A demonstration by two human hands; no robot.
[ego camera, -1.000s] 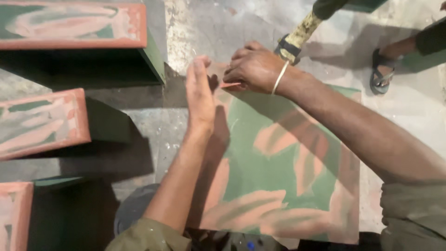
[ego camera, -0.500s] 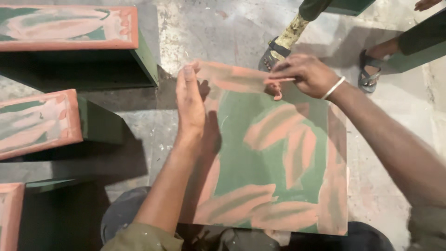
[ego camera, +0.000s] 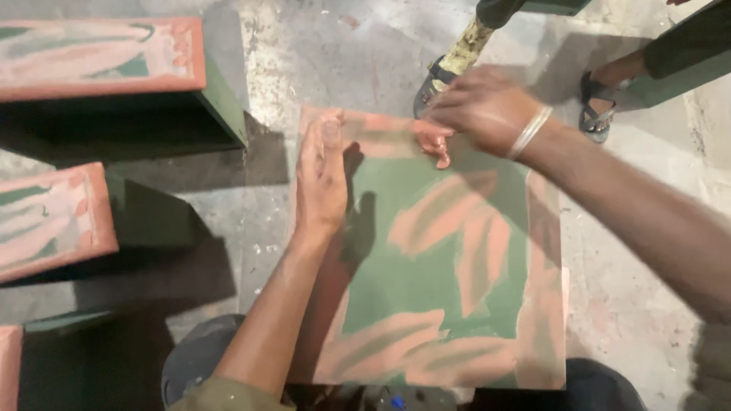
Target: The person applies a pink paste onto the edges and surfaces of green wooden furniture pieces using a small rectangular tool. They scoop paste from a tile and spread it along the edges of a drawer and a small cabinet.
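No packages, labels, signs or screens

Grey, stained concrete floor [ego camera: 365,53]; a big green box [ego camera: 442,289] smeared pink sits at centre, three similar boxes [ego camera: 99,57] from nine to eleven o'clock, sandalled feet [ego camera: 598,114] at one

At ten o'clock stands a green box [ego camera: 106,65] with a top smeared pink. At nine o'clock sits a second green box [ego camera: 53,221] with the same pink coating, and a third box [ego camera: 11,365] shows at seven o'clock. Two sandalled feet [ego camera: 438,80] [ego camera: 598,106] of another person stand at one o'clock on the stained concrete floor [ego camera: 335,53].
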